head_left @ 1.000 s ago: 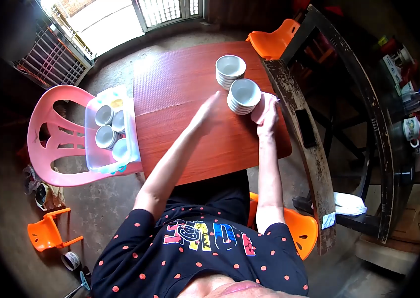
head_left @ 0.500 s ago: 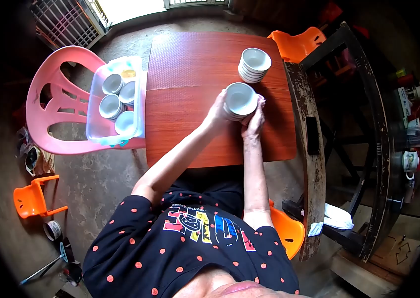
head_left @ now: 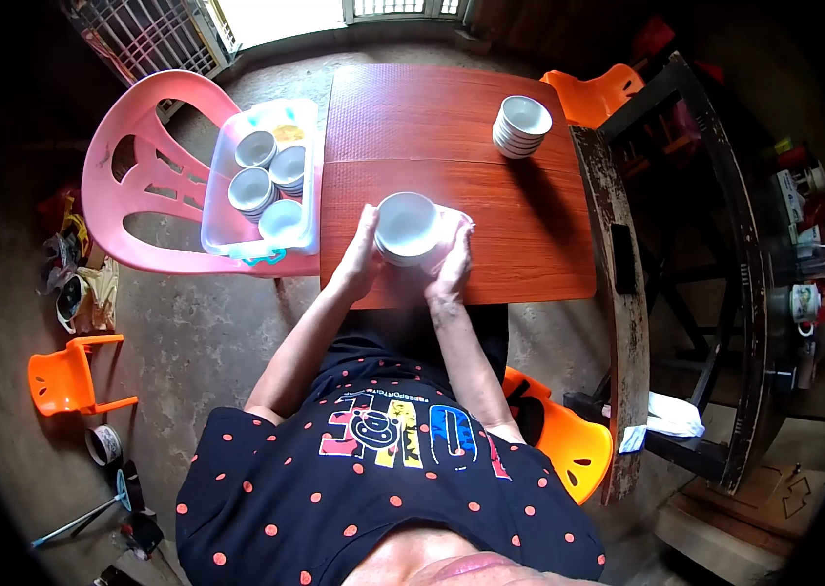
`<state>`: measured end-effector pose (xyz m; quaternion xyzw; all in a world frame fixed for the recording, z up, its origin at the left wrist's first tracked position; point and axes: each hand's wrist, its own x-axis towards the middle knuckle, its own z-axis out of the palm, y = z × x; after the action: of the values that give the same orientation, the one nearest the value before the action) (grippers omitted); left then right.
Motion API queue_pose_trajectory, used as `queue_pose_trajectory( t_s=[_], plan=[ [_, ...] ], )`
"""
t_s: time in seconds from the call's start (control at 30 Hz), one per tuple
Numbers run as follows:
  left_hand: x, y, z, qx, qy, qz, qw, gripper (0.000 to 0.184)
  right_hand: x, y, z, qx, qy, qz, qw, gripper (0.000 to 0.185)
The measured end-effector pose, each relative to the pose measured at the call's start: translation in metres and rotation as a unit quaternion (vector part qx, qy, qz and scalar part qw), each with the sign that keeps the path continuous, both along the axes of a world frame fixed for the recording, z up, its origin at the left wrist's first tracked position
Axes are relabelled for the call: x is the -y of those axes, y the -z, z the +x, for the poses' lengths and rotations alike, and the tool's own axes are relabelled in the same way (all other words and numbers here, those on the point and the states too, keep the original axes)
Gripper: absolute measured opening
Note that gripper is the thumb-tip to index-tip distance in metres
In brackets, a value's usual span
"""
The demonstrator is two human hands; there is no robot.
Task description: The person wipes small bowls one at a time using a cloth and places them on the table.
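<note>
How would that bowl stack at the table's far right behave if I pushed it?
The bowl stack rises several bowls high, unbraced, so a high push might topple it. Its smooth, shiny surface suggests ceramic, probably stiff and breakable.

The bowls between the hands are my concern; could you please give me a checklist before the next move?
1. Left hand against the held bowls: ok.
2. Right hand opposite, with pink cloth: ok.
3. Opening of the held bowls facing up: ok.
4. Base of the held bowls off the table: cannot tell, hidden.
5. Other bowl stack apart from both hands: ok.
6. Plastic box open on top: ok.
</note>
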<state>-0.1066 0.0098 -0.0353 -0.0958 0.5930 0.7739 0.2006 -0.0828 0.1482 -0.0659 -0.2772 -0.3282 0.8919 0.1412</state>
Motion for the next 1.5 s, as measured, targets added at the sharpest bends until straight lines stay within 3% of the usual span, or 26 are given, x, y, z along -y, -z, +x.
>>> queue_pose_trajectory(
  t_s=[0.03, 0.1, 0.2, 0.23, 0.33, 0.6, 0.67, 0.73, 0.83, 0.87, 0.93, 1.0, 1.07, 1.1, 1.13, 1.2, 1.23, 1.27, 1.33, 1.4, 1.43, 1.47, 1.5],
  plan=[
    [-0.005, -0.004, 0.006, -0.153, -0.031, -0.139, 0.978, 0.062, -0.009, -0.004, 0.003, -0.029, -0.002, 0.019, 0.999, 0.055],
    [-0.007, -0.035, 0.019, -0.416, -0.038, -0.36, 0.834, 0.059, -0.032, -0.001, 0.009, -0.067, 0.021, 0.021, 0.997, 0.054],
    [-0.002, -0.05, 0.021, -0.52, 0.21, -0.528, 0.637, 0.045, -0.051, -0.018, 0.024, -0.098, 0.063, 0.005, 0.993, 0.051],
    [-0.004, -0.044, 0.021, -0.537, 0.211, -0.507, 0.641, 0.03, -0.053, -0.026, 0.031, -0.085, 0.071, 0.007, 0.994, 0.049],
    [-0.006, -0.036, 0.015, -0.508, 0.242, -0.505, 0.654, 0.025, -0.05, -0.044, 0.049, -0.086, 0.09, 0.021, 0.992, 0.05],
    [-0.01, -0.025, 0.017, -0.538, 0.237, -0.555, 0.589, 0.015, -0.046, -0.052, 0.082, -0.104, 0.088, -0.095, 0.986, 0.051],
    [-0.01, -0.017, 0.014, -0.588, 0.163, -0.512, 0.605, 0.009, -0.044, -0.06, 0.092, -0.094, 0.087, -0.115, 0.985, 0.051],
    [-0.012, -0.019, 0.015, -0.593, 0.079, -0.445, 0.667, 0.008, -0.042, -0.064, 0.102, -0.085, 0.103, -0.083, 0.988, 0.053],
    [-0.013, -0.05, 0.042, -0.43, -0.025, -0.255, 0.866, 0.02, -0.037, -0.087, 0.116, -0.109, 0.132, -0.002, 0.985, 0.056],
    [-0.013, -0.067, 0.054, -0.355, -0.045, -0.153, 0.921, 0.023, -0.034, -0.103, 0.122, -0.143, 0.105, 0.099, 0.979, 0.056],
    [-0.006, -0.072, 0.07, -0.298, -0.018, 0.044, 0.953, 0.023, -0.025, -0.13, 0.135, -0.204, 0.05, 0.302, 0.93, 0.056],
    [-0.006, -0.086, 0.097, -0.213, 0.013, 0.125, 0.969, 0.02, -0.019, -0.118, 0.14, -0.277, 0.019, 0.583, 0.764, 0.044],
    [0.004, -0.083, 0.112, -0.329, 0.128, -0.032, 0.935, 0.016, 0.003, -0.141, 0.15, -0.258, -0.043, 0.73, 0.631, 0.03],
    [0.007, -0.073, 0.12, -0.39, 0.159, -0.052, 0.905, 0.014, 0.008, -0.141, 0.148, -0.242, -0.065, 0.816, 0.521, 0.023],
    [0.01, -0.066, 0.125, -0.448, 0.186, -0.075, 0.871, 0.013, 0.009, -0.137, 0.145, -0.246, -0.048, 0.837, 0.486, 0.021],
    [0.007, -0.071, 0.13, -0.36, 0.231, 0.034, 0.903, 0.013, -0.011, -0.116, 0.141, -0.143, -0.088, 0.82, 0.548, 0.024],
    [0.006, -0.072, 0.132, -0.281, 0.248, 0.064, 0.925, 0.015, -0.019, -0.097, 0.133, -0.16, -0.066, 0.747, 0.642, 0.023],
    [0.01, -0.075, 0.129, -0.288, 0.281, 0.036, 0.915, 0.017, -0.025, -0.086, 0.128, -0.177, -0.019, 0.718, 0.673, 0.02],
    [0.003, -0.07, 0.132, -0.244, 0.271, 0.101, 0.926, 0.016, -0.031, -0.077, 0.119, -0.219, 0.077, 0.653, 0.72, 0.017],
    [0.0, -0.066, 0.131, -0.231, 0.286, 0.08, 0.927, 0.017, -0.039, -0.086, 0.121, -0.229, 0.096, 0.826, 0.506, 0.019],
    [-0.003, -0.071, 0.131, -0.373, 0.243, -0.005, 0.895, 0.017, -0.033, -0.103, 0.13, -0.154, -0.098, 0.723, 0.667, 0.016],
    [-0.005, -0.071, 0.139, -0.491, 0.196, -0.091, 0.844, 0.017, -0.018, -0.111, 0.13, -0.138, -0.06, 0.841, 0.52, 0.016],
    [-0.005, -0.066, 0.141, -0.329, 0.217, 0.049, 0.918, 0.016, -0.014, -0.106, 0.131, -0.173, -0.047, 0.713, 0.678, 0.018]
  ],
)
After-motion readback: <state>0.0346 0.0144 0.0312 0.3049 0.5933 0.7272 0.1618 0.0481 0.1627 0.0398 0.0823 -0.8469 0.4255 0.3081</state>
